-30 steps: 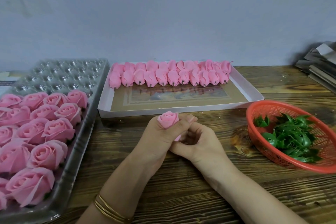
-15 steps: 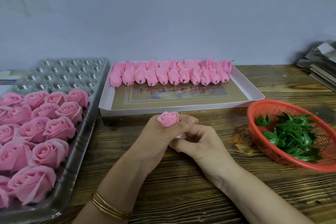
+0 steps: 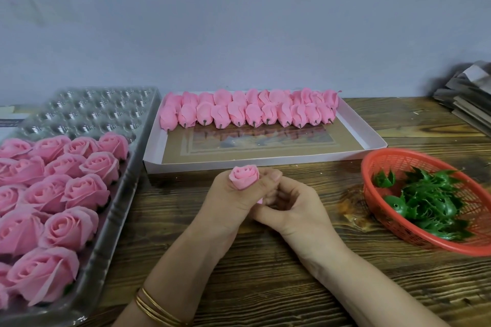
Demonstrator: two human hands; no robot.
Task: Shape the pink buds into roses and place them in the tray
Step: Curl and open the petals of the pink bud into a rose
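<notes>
Over the dark wooden table (image 3: 265, 260), the left hand (image 3: 233, 207) grips a small pink bud (image 3: 244, 176) upright. The right hand (image 3: 295, 210) pinches its base with curled fingers, right of the clear plastic tray (image 3: 119, 210) of roses.

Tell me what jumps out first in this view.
A half-opened pink bud stands at centre in the grip of the left hand, the right hand pinching its base. To the left, a silver tray holds rows of finished roses; behind, unshaped buds line a white box.
</notes>
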